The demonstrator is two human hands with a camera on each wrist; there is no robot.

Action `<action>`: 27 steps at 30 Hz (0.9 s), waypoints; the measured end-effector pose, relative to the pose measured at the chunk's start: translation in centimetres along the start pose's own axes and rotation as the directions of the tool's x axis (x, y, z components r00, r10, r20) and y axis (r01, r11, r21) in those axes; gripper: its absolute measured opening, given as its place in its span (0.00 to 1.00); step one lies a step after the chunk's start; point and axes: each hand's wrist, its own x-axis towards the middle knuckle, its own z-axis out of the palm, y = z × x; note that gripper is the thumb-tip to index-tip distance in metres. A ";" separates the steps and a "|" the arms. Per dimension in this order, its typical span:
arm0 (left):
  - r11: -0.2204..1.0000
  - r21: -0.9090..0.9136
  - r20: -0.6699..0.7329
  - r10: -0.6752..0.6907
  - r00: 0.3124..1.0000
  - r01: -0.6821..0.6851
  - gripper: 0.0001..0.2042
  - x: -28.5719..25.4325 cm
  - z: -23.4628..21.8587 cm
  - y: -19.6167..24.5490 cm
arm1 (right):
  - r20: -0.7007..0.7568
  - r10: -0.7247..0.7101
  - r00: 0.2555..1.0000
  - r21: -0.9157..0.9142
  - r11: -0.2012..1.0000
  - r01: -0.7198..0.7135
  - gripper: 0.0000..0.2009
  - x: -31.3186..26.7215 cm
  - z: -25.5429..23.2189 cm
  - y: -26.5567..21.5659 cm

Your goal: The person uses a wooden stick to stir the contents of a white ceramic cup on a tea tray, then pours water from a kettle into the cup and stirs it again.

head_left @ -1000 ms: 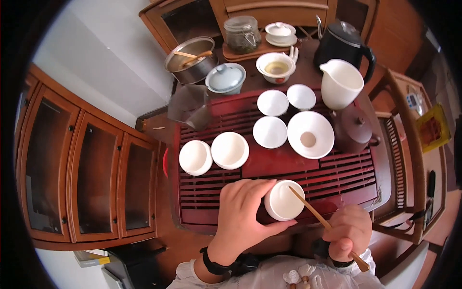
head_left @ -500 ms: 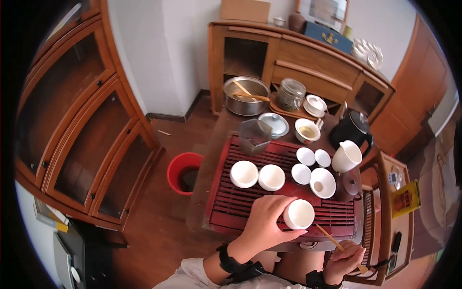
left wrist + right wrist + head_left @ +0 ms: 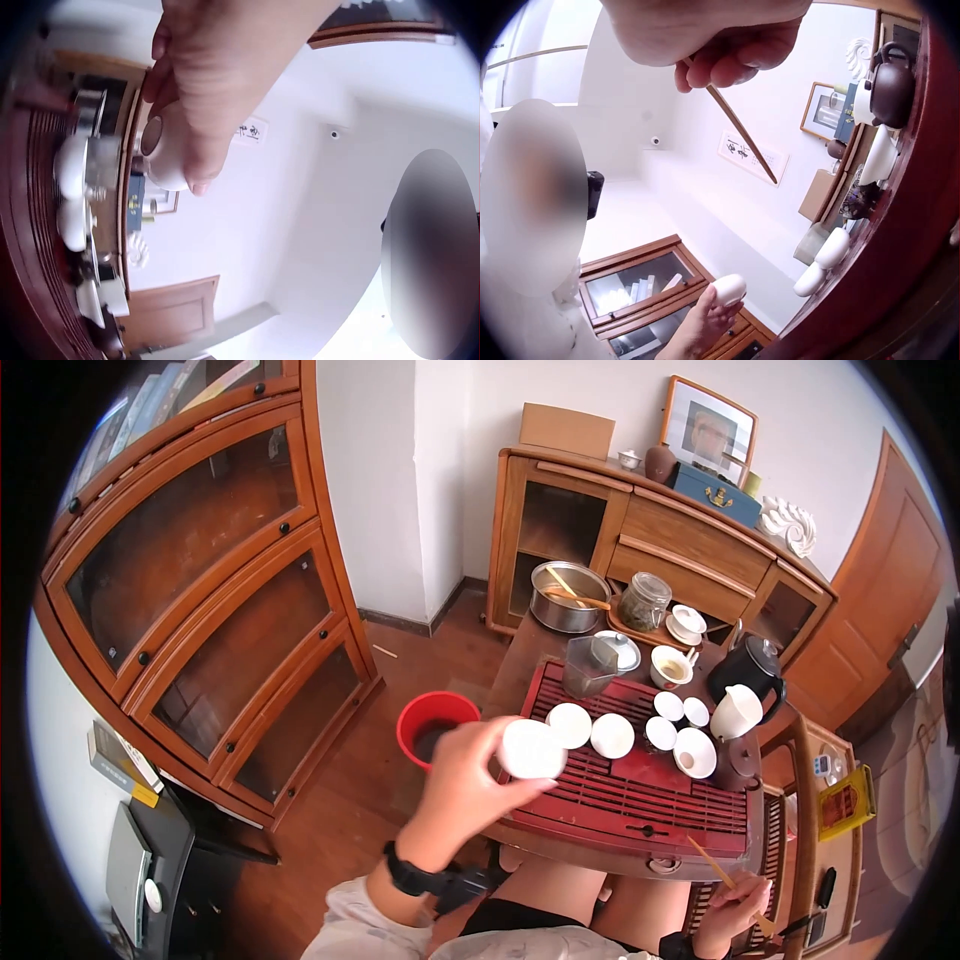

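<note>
White cup (image 3: 533, 752) raised near the tray (image 3: 598, 796)'s left end; left hand (image 3: 458, 785) clamps its sides, thumb opposing fingers; right hand (image 3: 736, 910) curled round wooden stick (image 3: 708, 859), tip well apart; move slowly, grip firm, clear the two standing cups (image 3: 612, 737).

- Over the near slats of the tea tray (image 3: 640, 794), passage is left open.
- Toward its far right, passage is blocked by small cups (image 3: 660, 734), a white pitcher (image 3: 736, 713) and a kettle (image 3: 742, 668).

Nothing I can read: black characters on white rectangular wall hanging (image 3: 768, 159), markings on yellow rectangular container (image 3: 846, 802) too blurred.
</note>
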 end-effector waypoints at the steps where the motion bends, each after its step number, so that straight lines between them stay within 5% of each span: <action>1: 0.998 0.036 -0.011 -0.042 0.999 0.042 0.27 0.0 -1.2 -0.9 | -0.005 0.002 1.000 0.005 1.000 -0.002 0.22 -0.1 -0.6 0.1; 7: 0.759 0.616 -0.096 -0.191 0.977 0.209 0.31 1.5 -4.7 -7.3 | 0.008 0.027 1.000 -0.067 0.997 -0.026 0.23 -0.8 -2.5 0.5; 11: 0.547 0.834 0.073 0.025 0.997 -0.075 0.23 5.1 -4.3 -13.2 | 0.048 0.005 0.999 -0.124 0.992 0.001 0.23 -0.8 -3.6 0.8; 13: 0.271 0.875 0.367 0.172 0.914 -0.402 0.14 6.8 -3.9 -16.6 | 0.052 0.024 0.998 -0.078 0.997 -0.020 0.24 -1.0 -4.0 1.1; 17: 0.116 0.775 0.591 0.215 0.778 -0.621 0.08 8.4 -3.3 -17.4 | 0.061 0.016 0.998 -0.055 0.998 -0.013 0.24 -0.8 -5.3 1.8; 19: 0.158 0.755 0.611 0.184 0.770 -0.636 0.10 8.8 -3.7 -16.6 | 0.108 -0.025 0.994 -0.032 0.999 0.029 0.24 -0.6 -5.7 2.1; 22: 0.357 0.789 0.476 0.160 0.865 -0.500 0.22 8.8 -4.7 -14.6 | 0.118 0.018 0.993 -0.018 1.000 -0.016 0.25 0.0 -5.3 1.4; 25: 0.638 0.764 0.102 0.027 0.994 -0.096 0.28 7.5 -5.2 -12.0 | 0.060 0.119 0.991 -0.070 0.991 -0.114 0.24 0.2 -5.7 1.7; 27: 0.859 0.496 -0.085 -0.097 0.992 0.127 0.29 6.5 -5.2 -10.0 | 0.069 0.143 0.987 -0.039 0.989 -0.140 0.23 0.3 -5.9 2.3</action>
